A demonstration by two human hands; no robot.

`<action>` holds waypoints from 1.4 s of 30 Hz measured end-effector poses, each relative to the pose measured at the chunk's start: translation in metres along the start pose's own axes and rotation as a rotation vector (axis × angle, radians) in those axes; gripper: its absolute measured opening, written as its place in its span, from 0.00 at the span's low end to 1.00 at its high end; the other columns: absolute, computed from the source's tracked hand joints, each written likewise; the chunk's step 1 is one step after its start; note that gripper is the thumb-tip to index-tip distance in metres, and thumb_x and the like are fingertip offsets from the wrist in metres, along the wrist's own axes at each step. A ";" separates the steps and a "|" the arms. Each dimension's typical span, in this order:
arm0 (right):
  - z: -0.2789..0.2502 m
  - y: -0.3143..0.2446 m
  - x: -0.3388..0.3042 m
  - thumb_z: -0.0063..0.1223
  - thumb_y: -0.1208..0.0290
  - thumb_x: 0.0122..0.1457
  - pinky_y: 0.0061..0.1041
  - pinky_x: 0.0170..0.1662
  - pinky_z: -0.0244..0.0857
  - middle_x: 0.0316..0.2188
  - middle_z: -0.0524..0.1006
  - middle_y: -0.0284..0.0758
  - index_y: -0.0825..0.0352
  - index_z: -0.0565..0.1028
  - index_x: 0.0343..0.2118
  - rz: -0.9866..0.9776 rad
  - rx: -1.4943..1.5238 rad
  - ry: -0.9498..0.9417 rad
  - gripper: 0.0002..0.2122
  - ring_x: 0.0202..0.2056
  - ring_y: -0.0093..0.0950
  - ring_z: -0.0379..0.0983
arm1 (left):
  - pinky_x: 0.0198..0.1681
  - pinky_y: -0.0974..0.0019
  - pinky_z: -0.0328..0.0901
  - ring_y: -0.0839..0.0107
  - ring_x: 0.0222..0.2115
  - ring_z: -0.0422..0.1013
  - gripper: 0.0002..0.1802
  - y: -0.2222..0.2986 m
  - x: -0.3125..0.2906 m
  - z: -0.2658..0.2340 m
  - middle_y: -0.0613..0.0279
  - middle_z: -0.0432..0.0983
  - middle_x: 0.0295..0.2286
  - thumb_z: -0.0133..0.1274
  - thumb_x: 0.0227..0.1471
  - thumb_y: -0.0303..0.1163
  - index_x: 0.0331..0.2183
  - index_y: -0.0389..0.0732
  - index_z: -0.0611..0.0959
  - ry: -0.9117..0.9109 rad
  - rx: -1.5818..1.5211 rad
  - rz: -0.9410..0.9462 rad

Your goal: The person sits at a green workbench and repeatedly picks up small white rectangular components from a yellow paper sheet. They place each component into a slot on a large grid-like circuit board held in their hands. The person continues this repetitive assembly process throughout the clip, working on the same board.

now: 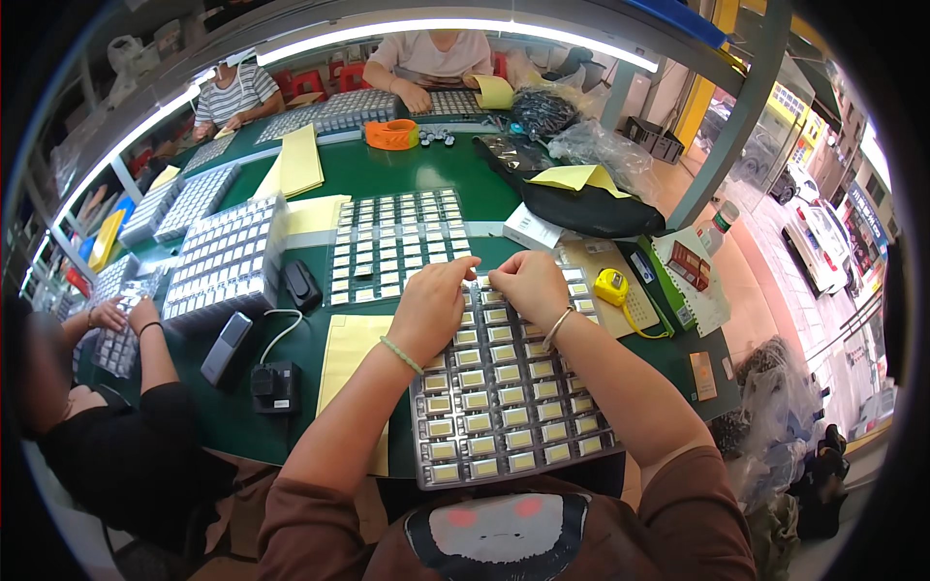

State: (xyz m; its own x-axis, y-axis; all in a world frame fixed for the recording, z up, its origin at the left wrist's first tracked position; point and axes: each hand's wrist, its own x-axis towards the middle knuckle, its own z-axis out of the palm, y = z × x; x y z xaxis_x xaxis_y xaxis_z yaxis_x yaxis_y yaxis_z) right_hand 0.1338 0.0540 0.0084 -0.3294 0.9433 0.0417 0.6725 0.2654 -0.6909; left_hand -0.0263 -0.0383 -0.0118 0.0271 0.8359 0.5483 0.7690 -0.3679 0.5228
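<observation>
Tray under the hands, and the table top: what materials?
Tray: looks like thin clear moulded plastic; glossy glints on the pocket ribs, small pale parts showing in the cells. Table top: dark green, probably a smooth mat or laminate; soft lamp reflection, no weave visible.

The worktop is dark green. The grey tray holds rows of pale yellowish-white squares. Yellow paper sheets lie towards the far edge, by an orange tape roll. A yellow tape measure sits near the right edge. The left hand wears a light green wristband.
</observation>
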 end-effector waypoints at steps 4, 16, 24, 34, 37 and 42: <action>0.003 0.002 -0.002 0.62 0.58 0.49 0.30 0.35 0.71 0.25 0.82 0.35 0.61 0.82 0.25 -0.014 -0.027 0.041 0.11 0.30 0.33 0.79 | 0.51 0.56 0.64 0.55 0.44 0.72 0.23 0.002 0.002 -0.001 0.56 0.79 0.40 0.45 0.49 0.17 0.49 0.37 0.76 -0.017 -0.003 0.078; 0.002 0.011 0.006 0.67 0.61 0.47 0.34 0.37 0.69 0.28 0.79 0.39 0.64 0.77 0.25 -0.186 -0.122 0.123 0.13 0.33 0.37 0.77 | 0.52 0.58 0.60 0.60 0.47 0.71 0.22 0.006 0.003 0.003 0.60 0.78 0.40 0.47 0.48 0.17 0.47 0.42 0.77 -0.120 0.230 0.116; 0.013 0.028 0.035 0.65 0.68 0.44 0.30 0.37 0.70 0.26 0.79 0.40 0.67 0.78 0.26 -0.167 0.173 -0.053 0.10 0.31 0.34 0.76 | 0.55 0.58 0.62 0.56 0.48 0.71 0.21 0.001 -0.007 -0.017 0.53 0.77 0.43 0.45 0.49 0.17 0.47 0.37 0.76 -0.004 -0.009 0.006; -0.003 0.029 0.022 0.58 0.77 0.50 0.21 0.23 0.64 0.17 0.74 0.31 0.70 0.76 0.29 -0.286 0.145 -0.134 0.05 0.18 0.19 0.70 | 0.54 0.53 0.65 0.46 0.50 0.67 0.32 -0.047 -0.105 -0.075 0.45 0.69 0.47 0.62 0.48 0.39 0.52 0.36 0.72 -0.137 0.505 -0.749; -0.004 0.028 0.023 0.59 0.77 0.52 0.20 0.23 0.61 0.18 0.74 0.29 0.70 0.76 0.31 -0.338 0.183 -0.134 0.06 0.19 0.16 0.68 | 0.54 0.53 0.65 0.46 0.51 0.66 0.39 -0.051 -0.106 -0.074 0.46 0.67 0.48 0.67 0.42 0.42 0.53 0.37 0.71 -0.157 0.463 -0.810; -0.015 -0.003 0.003 0.59 0.75 0.55 0.17 0.28 0.63 0.22 0.76 0.28 0.70 0.77 0.33 -0.414 0.288 -0.126 0.05 0.23 0.15 0.68 | 0.50 0.54 0.67 0.49 0.46 0.71 0.32 -0.074 -0.101 -0.077 0.47 0.74 0.43 0.67 0.40 0.41 0.47 0.38 0.75 -0.055 0.329 -0.843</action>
State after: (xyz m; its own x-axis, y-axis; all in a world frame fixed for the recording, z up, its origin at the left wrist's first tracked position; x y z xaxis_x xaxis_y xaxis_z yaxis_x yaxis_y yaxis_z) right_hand 0.1404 0.0590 0.0216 -0.6187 0.7346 0.2786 0.2652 0.5291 -0.8061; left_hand -0.1355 -0.1267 -0.0552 -0.6041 0.7963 0.0319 0.6909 0.5033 0.5189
